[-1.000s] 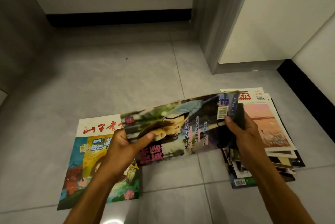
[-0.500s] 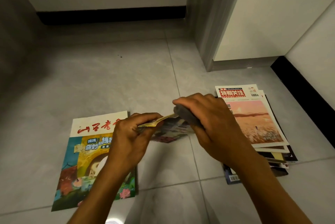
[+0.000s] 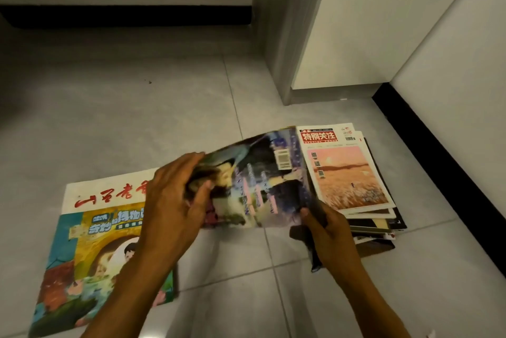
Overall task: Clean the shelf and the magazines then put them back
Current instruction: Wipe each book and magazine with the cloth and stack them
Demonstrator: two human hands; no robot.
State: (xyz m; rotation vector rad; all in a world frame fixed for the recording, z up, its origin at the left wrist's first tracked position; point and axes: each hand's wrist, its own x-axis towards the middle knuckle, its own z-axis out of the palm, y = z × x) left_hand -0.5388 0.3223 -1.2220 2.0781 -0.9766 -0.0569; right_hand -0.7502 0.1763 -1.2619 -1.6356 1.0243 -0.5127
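Magazine between 2 hands

held magazine: cover motion-blurred, text unreadable | floor magazine: title partly hidden behind left hand, lower corner cut by frame edge | stack: lower magazines mostly covered | dark cloth: shape unclear

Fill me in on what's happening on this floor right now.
A person is holding one magazine above the tiled floor. The left hand grips its left end; the right hand pinches its lower right corner together with a dark cloth. A large colourful magazine lies flat at left, and a stack of magazines sits at right.
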